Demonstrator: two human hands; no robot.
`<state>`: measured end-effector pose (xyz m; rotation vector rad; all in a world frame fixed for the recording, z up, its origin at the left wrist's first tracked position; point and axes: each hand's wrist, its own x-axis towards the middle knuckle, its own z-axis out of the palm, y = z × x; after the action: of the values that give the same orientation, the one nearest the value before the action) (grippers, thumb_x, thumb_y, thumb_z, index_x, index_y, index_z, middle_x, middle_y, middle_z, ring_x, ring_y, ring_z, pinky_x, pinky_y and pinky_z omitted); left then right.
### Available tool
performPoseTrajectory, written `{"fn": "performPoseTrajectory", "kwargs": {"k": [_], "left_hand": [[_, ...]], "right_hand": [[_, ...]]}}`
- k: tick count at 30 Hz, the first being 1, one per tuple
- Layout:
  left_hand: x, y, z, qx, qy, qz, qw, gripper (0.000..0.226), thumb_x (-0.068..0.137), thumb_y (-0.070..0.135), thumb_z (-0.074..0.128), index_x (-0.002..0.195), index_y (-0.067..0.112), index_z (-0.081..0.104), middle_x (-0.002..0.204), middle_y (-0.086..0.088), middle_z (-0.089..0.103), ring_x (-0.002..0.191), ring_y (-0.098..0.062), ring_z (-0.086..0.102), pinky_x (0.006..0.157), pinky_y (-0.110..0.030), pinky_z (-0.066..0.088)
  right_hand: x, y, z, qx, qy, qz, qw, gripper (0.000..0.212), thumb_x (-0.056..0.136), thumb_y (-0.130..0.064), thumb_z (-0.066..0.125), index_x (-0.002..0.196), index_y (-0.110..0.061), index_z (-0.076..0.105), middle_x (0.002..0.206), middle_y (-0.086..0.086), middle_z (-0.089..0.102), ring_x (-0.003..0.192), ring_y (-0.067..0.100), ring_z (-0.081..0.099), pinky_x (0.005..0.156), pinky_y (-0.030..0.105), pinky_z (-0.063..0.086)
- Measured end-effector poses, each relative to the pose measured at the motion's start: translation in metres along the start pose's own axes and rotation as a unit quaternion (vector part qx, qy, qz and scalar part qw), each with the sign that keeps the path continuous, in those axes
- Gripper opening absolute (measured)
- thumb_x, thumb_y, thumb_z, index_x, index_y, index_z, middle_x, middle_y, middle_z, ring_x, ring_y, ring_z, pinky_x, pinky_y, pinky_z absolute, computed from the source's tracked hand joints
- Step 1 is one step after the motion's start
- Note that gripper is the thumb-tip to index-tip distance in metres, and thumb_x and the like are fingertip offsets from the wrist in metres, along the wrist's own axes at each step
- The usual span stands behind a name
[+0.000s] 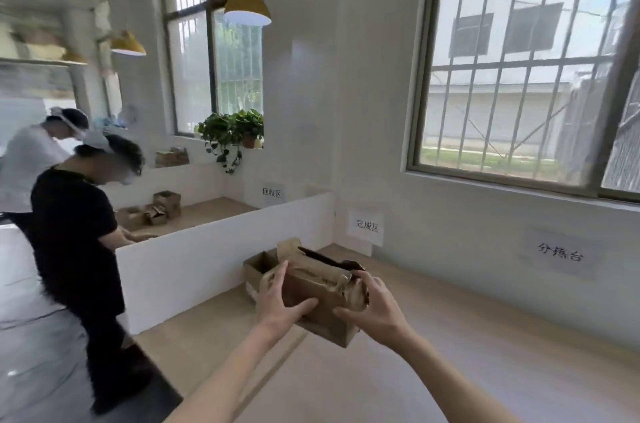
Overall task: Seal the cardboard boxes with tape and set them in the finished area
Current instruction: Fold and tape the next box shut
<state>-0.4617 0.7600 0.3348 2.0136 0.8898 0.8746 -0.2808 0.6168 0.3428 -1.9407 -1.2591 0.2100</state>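
cardboard box [322, 298] between both hands, left [280, 301] and right [372, 310] seemingly curled around its ends

One view only, head-worn, wide-angle; straight lines bow toward the frame edges. It looks forward and slightly down along a wooden counter [467, 346] that runs from the lower right toward the frame centre. Both forearms enter from the bottom edge, so the left hand [282, 301] and right hand [375, 310] sit close, lower centre, around a cardboard box [320, 287]. A barred window [519, 59] fills the upper right, near the lens. Farther off, at the left, a white partition [214, 260] and two people stand. Edges are blurred.
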Motion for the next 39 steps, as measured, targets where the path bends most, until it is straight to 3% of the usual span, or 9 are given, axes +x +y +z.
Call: {"fn": "performPoseTrajectory", "kwargs": {"k": [3, 9, 14, 20, 28, 36, 39], "left_hand": [[0.033, -0.059, -0.031, 0.053, 0.003, -0.042, 0.998, 0.11, 0.063, 0.076, 0.073, 0.155, 0.036, 0.027, 0.149, 0.0, 0.031, 0.129, -0.015, 0.04, 0.112, -0.036, 0.038], [0.111, -0.146, -0.093, 0.1, -0.006, -0.091, 0.991, 0.095, 0.083, 0.058, 0.072, 0.157, 0.027, 0.022, 0.159, 0.001, 0.021, 0.146, -0.02, 0.027, 0.116, -0.039, 0.032], [0.188, -0.206, -0.131, 0.234, -0.042, -0.105, 0.966, 0.093, 0.084, 0.071, 0.059, 0.158, 0.034, 0.017, 0.165, 0.008, 0.018, 0.151, -0.016, 0.019, 0.12, -0.039, 0.024], [0.261, -0.253, -0.151, 0.315, -0.07, -0.08, 0.943, 0.086, 0.087, 0.075, 0.05, 0.158, 0.038, 0.017, 0.166, 0.011, 0.014, 0.152, -0.014, 0.016, 0.121, -0.038, 0.018], [0.359, -0.351, -0.137, 0.31, -0.12, -0.094, 0.938, 0.081, 0.088, 0.073, 0.05, 0.156, 0.041, 0.02, 0.164, 0.011, 0.02, 0.151, -0.016, 0.021, 0.119, -0.04, 0.024], [0.462, -0.496, -0.089, 0.273, -0.234, -0.109, 0.927, 0.085, 0.085, 0.074, 0.052, 0.156, 0.042, 0.019, 0.166, 0.01, 0.016, 0.152, -0.018, 0.019, 0.122, -0.041, 0.022], [0.481, -0.546, -0.066, 0.221, -0.285, -0.123, 0.924, 0.091, 0.077, 0.085, 0.047, 0.154, 0.05, 0.015, 0.166, 0.016, 0.006, 0.153, -0.013, 0.01, 0.123, -0.043, 0.02]], "right_hand": [[0.041, -0.001, 0.056, 0.012, -0.016, -0.012, 1.0, 0.094, 0.063, -0.065, 0.076, 0.146, -0.037, 0.04, 0.127, -0.011, 0.046, 0.117, 0.012, 0.053, 0.101, 0.031, 0.047], [0.138, 0.006, 0.16, 0.033, -0.045, -0.016, 0.998, 0.088, 0.073, -0.059, 0.078, 0.148, -0.037, 0.037, 0.135, -0.013, 0.04, 0.119, 0.009, 0.048, 0.096, 0.025, 0.042], [0.224, 0.01, 0.228, 0.042, -0.063, 0.001, 0.997, 0.088, 0.069, -0.064, 0.073, 0.146, -0.04, 0.037, 0.136, -0.012, 0.039, 0.117, 0.014, 0.051, 0.097, 0.03, 0.046], [0.293, 0.01, 0.286, 0.033, -0.072, 0.005, 0.997, 0.087, 0.073, -0.061, 0.075, 0.148, -0.04, 0.035, 0.14, -0.011, 0.036, 0.117, 0.013, 0.049, 0.101, 0.033, 0.047], [0.372, 0.04, 0.373, 0.028, -0.075, 0.039, 0.996, 0.085, 0.076, -0.054, 0.079, 0.148, -0.036, 0.037, 0.139, -0.01, 0.035, 0.117, 0.012, 0.048, 0.104, 0.03, 0.044], [0.437, 0.113, 0.489, 0.022, -0.076, 0.13, 0.988, 0.081, 0.074, -0.049, 0.08, 0.143, -0.033, 0.041, 0.136, -0.014, 0.031, 0.12, 0.005, 0.042, 0.11, 0.027, 0.042], [0.449, 0.142, 0.53, 0.024, -0.083, 0.171, 0.982, 0.08, 0.073, -0.044, 0.082, 0.14, -0.037, 0.04, 0.137, -0.017, 0.028, 0.118, 0.001, 0.04, 0.108, 0.02, 0.036]]}}
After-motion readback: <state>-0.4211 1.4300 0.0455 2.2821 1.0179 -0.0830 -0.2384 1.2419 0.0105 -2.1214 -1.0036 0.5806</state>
